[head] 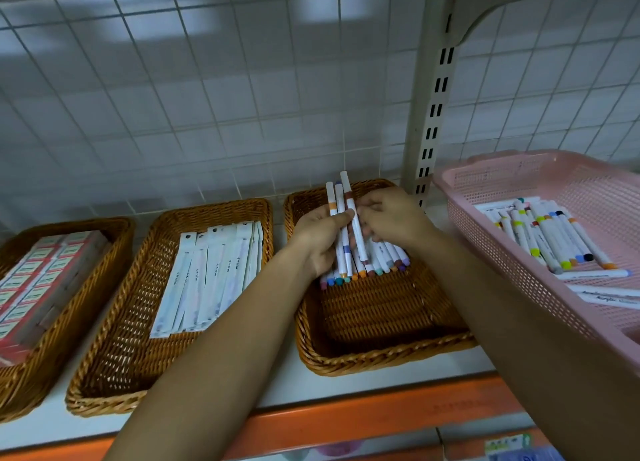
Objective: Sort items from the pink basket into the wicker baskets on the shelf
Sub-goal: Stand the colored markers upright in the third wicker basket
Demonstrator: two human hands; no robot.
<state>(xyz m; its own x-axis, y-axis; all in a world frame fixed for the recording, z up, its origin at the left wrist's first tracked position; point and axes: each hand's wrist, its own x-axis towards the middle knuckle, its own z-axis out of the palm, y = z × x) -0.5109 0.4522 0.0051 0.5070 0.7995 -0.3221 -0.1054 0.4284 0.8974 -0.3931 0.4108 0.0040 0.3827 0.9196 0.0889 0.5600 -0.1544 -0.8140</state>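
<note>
At a shelf (284, 384), mid-sort: over the right-hand wicker basket (346, 360), the left hand (320, 239) grips a bundle of markers (341, 214) while the right hand (391, 218) pinches one of them. The likely next move is laying each beside the row of markers (381, 263) below. More loose markers (554, 239) wait in the pink basket (485, 225).

Nothing legible, print on white packets (207, 273), red boxes (41, 277) and markers (594, 274) too blurred to read
</note>
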